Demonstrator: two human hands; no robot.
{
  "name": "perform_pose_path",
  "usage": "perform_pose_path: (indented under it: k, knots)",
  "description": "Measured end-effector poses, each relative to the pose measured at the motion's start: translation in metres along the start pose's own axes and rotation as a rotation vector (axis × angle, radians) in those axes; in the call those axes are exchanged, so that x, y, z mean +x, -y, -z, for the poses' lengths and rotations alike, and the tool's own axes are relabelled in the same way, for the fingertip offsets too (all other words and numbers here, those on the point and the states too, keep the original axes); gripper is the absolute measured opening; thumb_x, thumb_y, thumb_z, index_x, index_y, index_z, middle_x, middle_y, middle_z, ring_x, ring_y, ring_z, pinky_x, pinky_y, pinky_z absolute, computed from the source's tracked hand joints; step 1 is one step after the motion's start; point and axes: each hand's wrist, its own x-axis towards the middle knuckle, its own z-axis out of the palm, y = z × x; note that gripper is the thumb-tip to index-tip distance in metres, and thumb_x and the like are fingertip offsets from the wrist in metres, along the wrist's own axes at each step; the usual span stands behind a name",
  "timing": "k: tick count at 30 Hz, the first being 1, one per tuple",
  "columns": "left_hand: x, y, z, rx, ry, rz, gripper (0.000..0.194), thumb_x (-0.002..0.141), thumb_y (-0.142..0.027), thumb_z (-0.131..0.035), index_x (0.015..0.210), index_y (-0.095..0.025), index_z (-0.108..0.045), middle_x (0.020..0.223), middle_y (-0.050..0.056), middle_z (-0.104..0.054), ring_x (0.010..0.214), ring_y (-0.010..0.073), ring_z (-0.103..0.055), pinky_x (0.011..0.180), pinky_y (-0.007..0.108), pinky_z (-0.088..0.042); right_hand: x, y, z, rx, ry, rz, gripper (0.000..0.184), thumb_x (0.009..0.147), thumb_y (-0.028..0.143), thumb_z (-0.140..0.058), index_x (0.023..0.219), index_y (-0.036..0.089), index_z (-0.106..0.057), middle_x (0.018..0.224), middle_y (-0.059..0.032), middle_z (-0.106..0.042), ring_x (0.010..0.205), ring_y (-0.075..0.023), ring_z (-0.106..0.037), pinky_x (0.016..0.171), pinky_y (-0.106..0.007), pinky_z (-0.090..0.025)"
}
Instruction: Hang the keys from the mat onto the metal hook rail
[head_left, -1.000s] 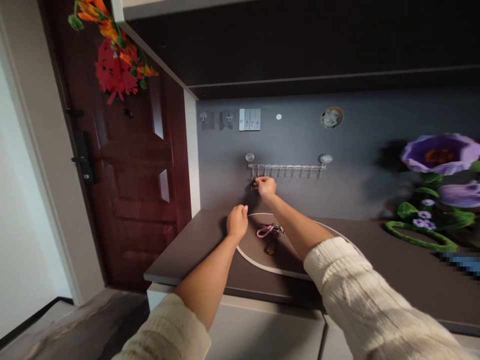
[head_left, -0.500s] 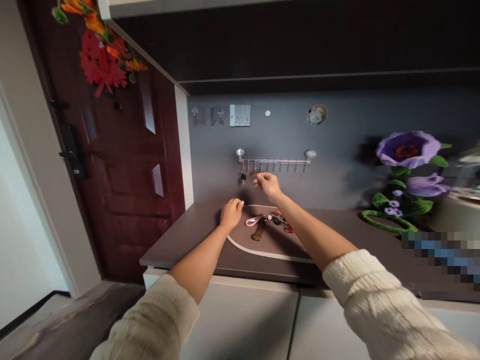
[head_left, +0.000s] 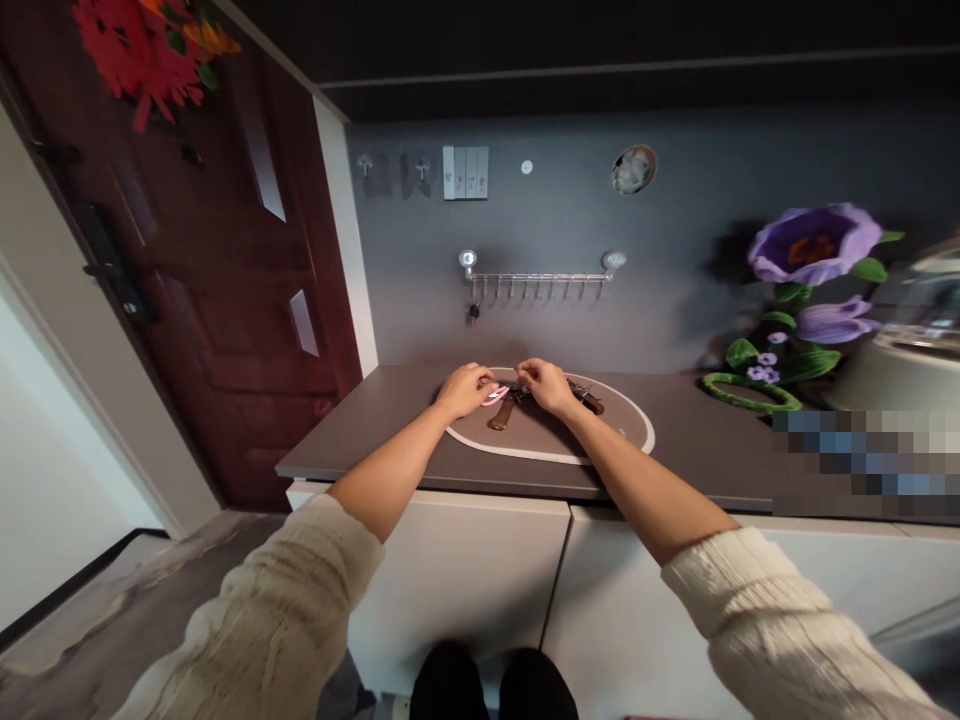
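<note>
On the oval mat (head_left: 540,452) lies a bunch of keys (head_left: 517,392) with a brown fob (head_left: 500,413) and a pink loop strap (head_left: 495,396). My left hand (head_left: 466,390) rests at the left of the bunch, its fingers curled right by the pink strap. Whether they grip it is unclear. At the bunch's top right, my right hand (head_left: 546,386) has thumb and finger pinched over the keys, and what lies between them is hidden. More dark key items (head_left: 587,396) show beyond the right wrist. Above, a single black key (head_left: 474,313) hangs from the hook rack (head_left: 540,278).
A dark shelf (head_left: 570,60) overhangs the counter (head_left: 405,450). Purple fabric flowers (head_left: 814,245) and a pale lampshade-like item (head_left: 874,365) stand at the right. The dark red door (head_left: 247,300) is on the left. Wall hooks (head_left: 421,170) sit above the rack.
My right hand has come down from below the rack to the keys on the mat. My left hand has moved in closer to the pink strap. The view has tilted downward.
</note>
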Motion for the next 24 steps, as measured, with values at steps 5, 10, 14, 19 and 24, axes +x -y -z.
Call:
perform_pose_path:
  k: [5,10,14,19,24]
  knots:
    - [-0.0022,-0.007,-0.001,0.054,0.081,-0.062,0.03,0.077,-0.043,-0.05,0.087,-0.02,-0.067,0.086,0.005,-0.062,0.079,0.0154,-0.055,0.07,0.025,-0.041,-0.0017,0.001,0.0005,-0.207,0.061,0.052,0.016,0.079,0.017,-0.051,0.087,0.017,-0.065,0.089,-0.0067,-0.068,0.081,-0.0152,-0.061,0.074,-0.023,-0.042]
    - [-0.0027,-0.0078,-0.0011,0.128,0.122,-0.107,0.027,0.075,-0.04,-0.052,0.083,-0.021,-0.068,0.083,0.005,-0.065,0.079,0.0176,-0.055,0.068,0.026,-0.039,-0.0019,0.0011,-0.0021,-0.286,0.075,0.038,0.017,0.078,0.015,-0.052,0.088,0.017,-0.066,0.091,-0.0071,-0.068,0.084,-0.0165,-0.061,0.076,-0.024,-0.041]
    - [-0.0016,-0.0063,-0.0007,0.147,0.131,-0.147,0.031,0.079,-0.039,-0.044,0.079,-0.02,-0.069,0.078,0.006,-0.067,0.073,0.0171,-0.056,0.066,0.026,-0.038,-0.0019,0.0012,-0.0026,-0.297,0.065,0.03,0.018,0.078,0.015,-0.052,0.088,0.017,-0.066,0.092,-0.0074,-0.068,0.085,-0.0173,-0.06,0.077,-0.025,-0.041]
    - [-0.0005,-0.0066,-0.001,0.2,0.149,-0.137,0.031,0.081,-0.032,-0.041,0.079,-0.019,-0.069,0.079,0.007,-0.067,0.073,0.0176,-0.057,0.066,0.026,-0.038,-0.0021,0.0025,-0.0029,-0.295,0.064,0.024,0.018,0.077,0.015,-0.053,0.088,0.016,-0.066,0.09,-0.008,-0.068,0.084,-0.0179,-0.06,0.076,-0.026,-0.041]
    - [-0.0004,-0.0074,-0.0007,0.245,0.145,-0.094,0.03,0.083,-0.026,-0.038,0.086,-0.019,-0.067,0.089,0.008,-0.066,0.082,0.018,-0.057,0.073,0.026,-0.039,-0.0021,0.0026,-0.0039,-0.298,0.053,0.026,0.018,0.078,0.016,-0.051,0.087,0.017,-0.067,0.089,-0.0078,-0.068,0.083,-0.0175,-0.06,0.075,-0.025,-0.041]
